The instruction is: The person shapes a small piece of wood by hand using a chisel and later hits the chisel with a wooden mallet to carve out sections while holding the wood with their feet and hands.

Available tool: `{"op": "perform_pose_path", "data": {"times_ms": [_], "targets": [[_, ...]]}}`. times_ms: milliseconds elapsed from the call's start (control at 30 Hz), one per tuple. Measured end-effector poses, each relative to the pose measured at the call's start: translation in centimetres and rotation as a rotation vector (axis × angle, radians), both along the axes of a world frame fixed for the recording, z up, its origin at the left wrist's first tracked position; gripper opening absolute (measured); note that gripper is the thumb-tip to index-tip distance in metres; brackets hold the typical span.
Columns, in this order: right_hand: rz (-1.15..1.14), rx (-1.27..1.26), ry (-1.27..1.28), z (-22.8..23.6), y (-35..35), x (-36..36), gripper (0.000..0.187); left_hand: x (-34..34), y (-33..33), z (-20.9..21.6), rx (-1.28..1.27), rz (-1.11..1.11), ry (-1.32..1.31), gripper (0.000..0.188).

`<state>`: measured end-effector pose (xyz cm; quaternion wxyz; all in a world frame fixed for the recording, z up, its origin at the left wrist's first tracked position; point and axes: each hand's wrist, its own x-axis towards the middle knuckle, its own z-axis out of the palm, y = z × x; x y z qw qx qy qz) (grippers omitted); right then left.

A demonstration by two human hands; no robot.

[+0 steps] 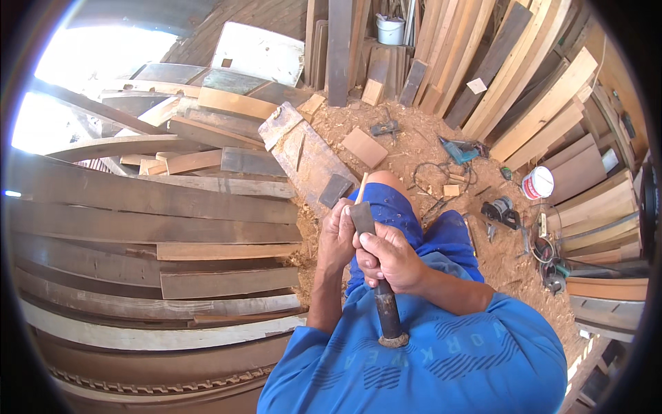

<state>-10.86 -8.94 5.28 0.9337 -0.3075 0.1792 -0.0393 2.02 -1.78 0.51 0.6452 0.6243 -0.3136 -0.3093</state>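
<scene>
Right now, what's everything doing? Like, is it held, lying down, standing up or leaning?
Chisel: held in the right hand, blade pointing away from the body
Left hand: fingers curled beside the blade
Stick: poking out past the blade
Bucket: upright
Boards: leaning
Planks: piled up
Teal tool: lying down; on or off, can't tell
Shavings: scattered

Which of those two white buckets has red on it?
The bucket at the right: a red label marks its side, while the bucket at the top shows no red.
</scene>
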Motion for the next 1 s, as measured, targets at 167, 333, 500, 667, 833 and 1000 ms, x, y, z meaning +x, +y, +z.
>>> {"op": "perform_pose_path", "data": {"times_ms": [167,333,500,667,833,1000], "targets": [[-0.048,-0.008,-0.018,-0.1,0.3,-1.2,0.019,-0.9,0.7,0.9,0.076,-0.065,-0.298,0.031],[-0.055,-0.025,-0.024,0.4,0.4,-1.8,0.019,-2.4,0.6,2.3,0.037,0.033,-0.387,0.027],[-0.243,-0.072,0.001,1.1,-0.7,-2.9,0.02,-4.0,2.2,2.0,0.15,-0.072,-0.37,0.029],[-0.435,-0.285,-0.086,3.1,-3.1,-4.8,0.015,-5.0,6.4,-1.8,0.352,-0.089,-0.169,0.028],[-0.423,-0.541,0.054,0.0,-5.5,-2.2,0.014,-3.2,4.2,-0.8,0.14,-0.106,-0.103,0.021],[-0.317,-0.675,0.112,-0.5,-5.6,-1.9,0.016,-2.0,3.0,-0.8,0.073,-0.197,-0.285,0.009]]}}
